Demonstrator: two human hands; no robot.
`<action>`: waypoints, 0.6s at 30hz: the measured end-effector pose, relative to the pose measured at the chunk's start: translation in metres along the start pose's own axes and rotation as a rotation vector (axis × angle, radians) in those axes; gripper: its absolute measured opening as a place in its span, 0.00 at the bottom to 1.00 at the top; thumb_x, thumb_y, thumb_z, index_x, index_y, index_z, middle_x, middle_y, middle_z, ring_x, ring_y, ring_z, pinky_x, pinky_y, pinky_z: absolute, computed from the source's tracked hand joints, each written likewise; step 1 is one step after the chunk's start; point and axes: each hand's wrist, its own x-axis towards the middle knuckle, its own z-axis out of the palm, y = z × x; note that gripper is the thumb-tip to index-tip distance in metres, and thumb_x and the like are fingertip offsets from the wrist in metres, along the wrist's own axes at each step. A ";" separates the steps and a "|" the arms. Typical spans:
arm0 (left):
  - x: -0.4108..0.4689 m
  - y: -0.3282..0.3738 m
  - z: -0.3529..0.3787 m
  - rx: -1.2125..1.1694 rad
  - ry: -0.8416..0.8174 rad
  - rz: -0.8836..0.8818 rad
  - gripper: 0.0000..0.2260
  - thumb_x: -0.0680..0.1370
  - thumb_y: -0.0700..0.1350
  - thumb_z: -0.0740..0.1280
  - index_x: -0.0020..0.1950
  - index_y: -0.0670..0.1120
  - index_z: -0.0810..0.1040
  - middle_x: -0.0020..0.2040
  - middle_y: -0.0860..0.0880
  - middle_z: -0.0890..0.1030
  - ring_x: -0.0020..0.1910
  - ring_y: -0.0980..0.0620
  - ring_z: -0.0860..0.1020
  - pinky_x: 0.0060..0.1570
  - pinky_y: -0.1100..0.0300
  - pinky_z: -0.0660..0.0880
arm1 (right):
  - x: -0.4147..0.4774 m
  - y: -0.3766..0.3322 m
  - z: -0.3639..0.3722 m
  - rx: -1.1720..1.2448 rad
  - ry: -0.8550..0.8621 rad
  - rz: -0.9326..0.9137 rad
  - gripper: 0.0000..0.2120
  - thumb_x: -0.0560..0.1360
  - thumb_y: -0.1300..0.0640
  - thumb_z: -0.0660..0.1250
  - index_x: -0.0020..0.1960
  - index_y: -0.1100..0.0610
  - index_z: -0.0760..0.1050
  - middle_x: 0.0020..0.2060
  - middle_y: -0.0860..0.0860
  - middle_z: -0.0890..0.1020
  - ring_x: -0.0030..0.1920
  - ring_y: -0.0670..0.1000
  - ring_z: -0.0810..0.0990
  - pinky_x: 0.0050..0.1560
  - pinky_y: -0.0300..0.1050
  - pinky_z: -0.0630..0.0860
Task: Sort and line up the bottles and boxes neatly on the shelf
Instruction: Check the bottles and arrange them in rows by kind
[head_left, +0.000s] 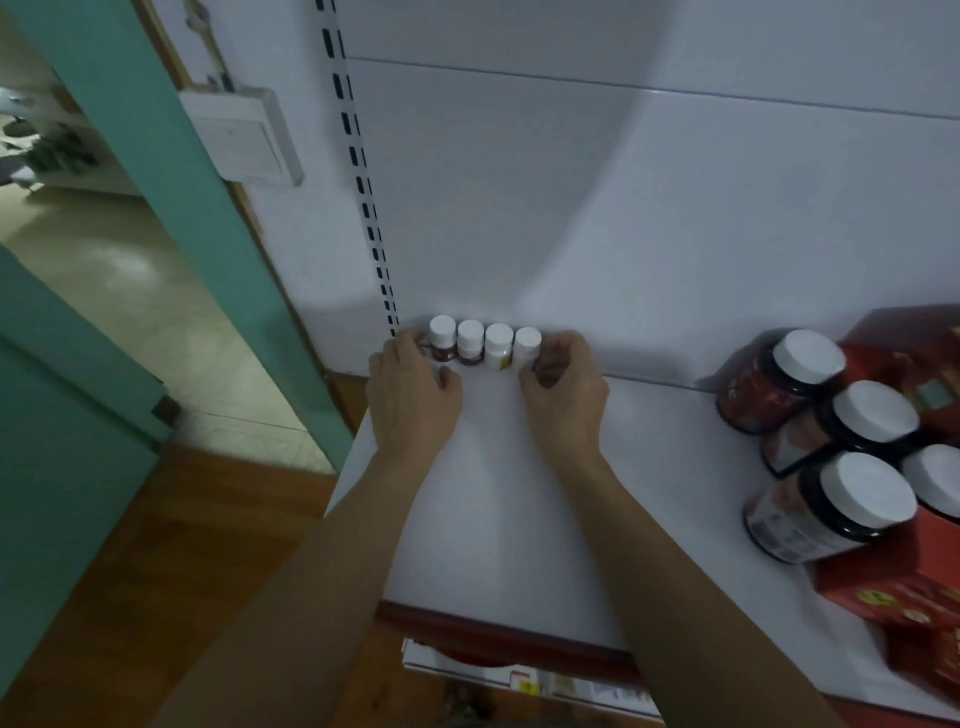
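Four little bottles with white caps stand in a row of small bottles (484, 345) at the very back of the white shelf (493, 493), touching the back wall (571, 182) near the left corner. They stand up straight and side by side, caps almost touching. The left hand (415, 387) is at the left end of the row, with its fingers curled round the first bottle and its thumb tucked in front. The right hand (563, 387) is at the right end, fingers bent over and thumb against the last bottle. There is something dark under the right fingers, but it is too hidden to tell what it is. So both hands hug the row, one at each end. Far over on the right side of the shelf sit big jars (852, 431) with white lids, crowded close together and leaning. Red boxes (893, 587) lie next to them and behind them. On the left of the shelf there is a rail with slots (363, 171), a light switch (244, 137) and a green door frame (171, 156)
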 end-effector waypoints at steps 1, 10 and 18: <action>0.001 -0.001 0.000 0.006 0.002 -0.007 0.19 0.75 0.45 0.70 0.63 0.43 0.73 0.57 0.43 0.78 0.57 0.41 0.75 0.54 0.48 0.74 | -0.001 -0.001 0.000 -0.013 0.007 0.005 0.13 0.72 0.65 0.72 0.49 0.50 0.72 0.38 0.47 0.81 0.39 0.46 0.80 0.41 0.26 0.69; -0.015 -0.001 -0.011 0.251 -0.136 0.023 0.09 0.76 0.49 0.68 0.51 0.46 0.82 0.55 0.41 0.77 0.56 0.38 0.74 0.56 0.46 0.74 | -0.017 -0.033 -0.087 -0.416 -0.449 0.118 0.15 0.76 0.52 0.72 0.61 0.50 0.72 0.52 0.49 0.76 0.51 0.50 0.77 0.46 0.42 0.71; -0.091 0.121 0.002 -0.293 -0.409 0.477 0.08 0.78 0.42 0.69 0.57 0.49 0.82 0.52 0.49 0.80 0.50 0.50 0.78 0.53 0.50 0.77 | -0.053 -0.064 -0.253 -0.789 -0.095 -0.059 0.14 0.76 0.47 0.70 0.61 0.44 0.78 0.57 0.46 0.78 0.60 0.54 0.73 0.58 0.58 0.73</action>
